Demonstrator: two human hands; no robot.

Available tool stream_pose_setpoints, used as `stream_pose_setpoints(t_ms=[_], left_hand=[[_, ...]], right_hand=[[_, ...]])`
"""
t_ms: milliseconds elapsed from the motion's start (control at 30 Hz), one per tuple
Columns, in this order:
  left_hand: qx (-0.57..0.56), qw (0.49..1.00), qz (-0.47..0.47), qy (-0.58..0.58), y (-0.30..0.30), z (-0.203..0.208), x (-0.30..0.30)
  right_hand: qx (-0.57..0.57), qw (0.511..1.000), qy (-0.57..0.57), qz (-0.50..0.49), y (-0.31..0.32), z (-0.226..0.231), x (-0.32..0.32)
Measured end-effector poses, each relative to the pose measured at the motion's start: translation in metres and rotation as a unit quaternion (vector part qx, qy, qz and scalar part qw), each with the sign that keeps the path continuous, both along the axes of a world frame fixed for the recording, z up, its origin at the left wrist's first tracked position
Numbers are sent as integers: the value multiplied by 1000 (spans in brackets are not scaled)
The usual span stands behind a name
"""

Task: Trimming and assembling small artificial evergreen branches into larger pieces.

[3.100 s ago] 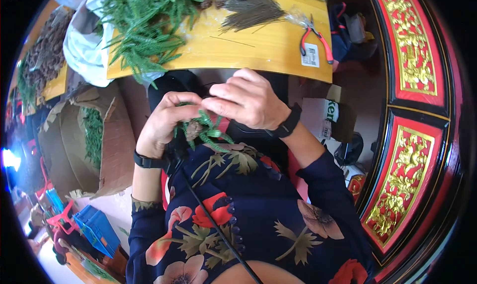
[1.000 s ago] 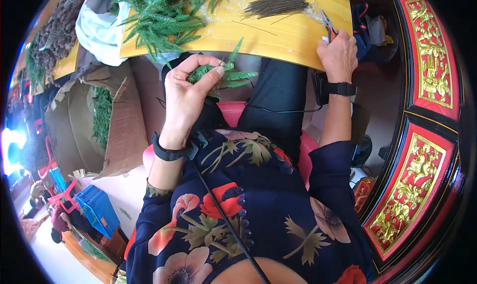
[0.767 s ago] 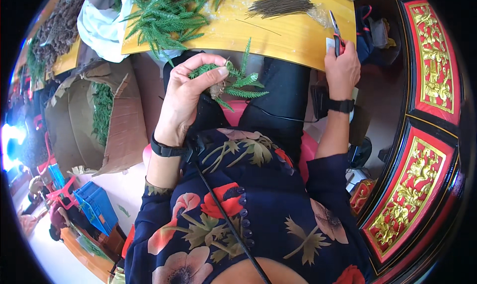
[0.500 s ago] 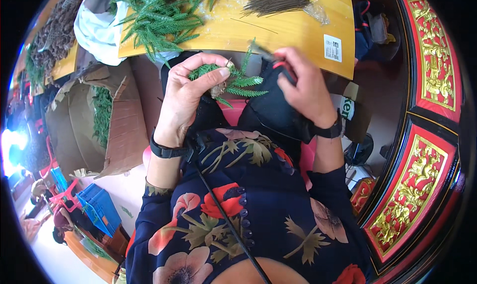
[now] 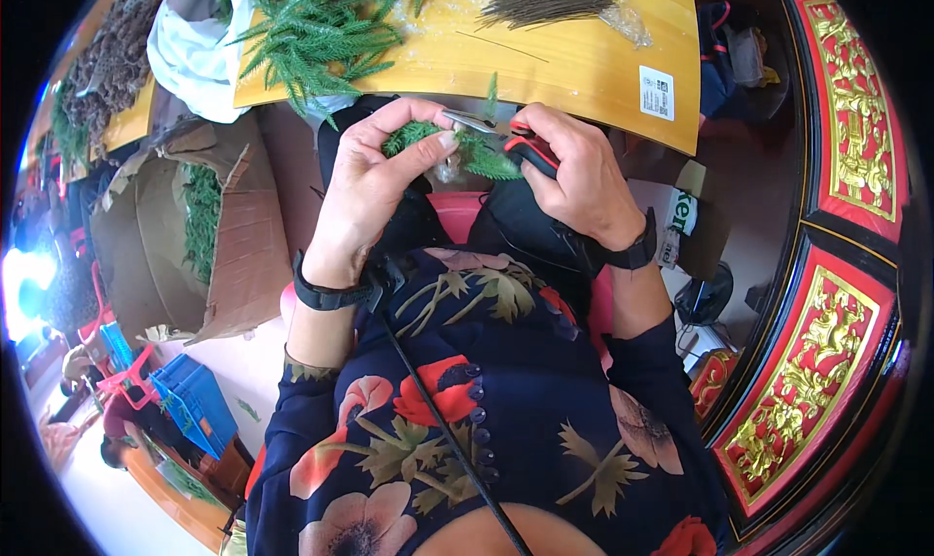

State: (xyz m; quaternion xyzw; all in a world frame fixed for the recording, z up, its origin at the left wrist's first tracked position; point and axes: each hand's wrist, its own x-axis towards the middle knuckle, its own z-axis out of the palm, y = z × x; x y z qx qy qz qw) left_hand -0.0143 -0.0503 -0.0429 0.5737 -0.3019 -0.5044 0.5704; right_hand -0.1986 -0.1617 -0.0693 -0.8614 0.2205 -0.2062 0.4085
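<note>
Above my lap, my left hand pinches a green artificial fern-like sprig between thumb and fingers. One frond of it stands up toward the table edge. My right hand is closed round the red and black handles of a pair of pliers. The metal jaws reach left to my left fingertips, at the top of the sprig's bound stem. Whether they grip the stem I cannot tell. Below my left thumb a pale, fuzzy bit of the sprig's base shows.
A yellow table lies ahead, with a heap of green sprigs and a bundle of thin brown wires. To my left stands an open cardboard box with greenery inside. Carved red and gold panels line the right.
My right hand has moved left and slightly down, bringing the pliers' jaws to the stem by my left fingertips. My left hand stays nearly in place, holding the sprig.
</note>
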Motion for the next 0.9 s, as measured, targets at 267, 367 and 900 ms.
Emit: stream_pose_setpoints(t_ms=[267,367,900], left_hand=[[-2,990,39,-134,-4,-11,-8],[10,950,87,-301,-6,-8,-13],[21,997,70,25,-2,-10,0]], right_hand=[[60,996,48,-46,12,3,5],[109,988,80,-72,18,0,10],[46,998,23,-43,18,-1,5]])
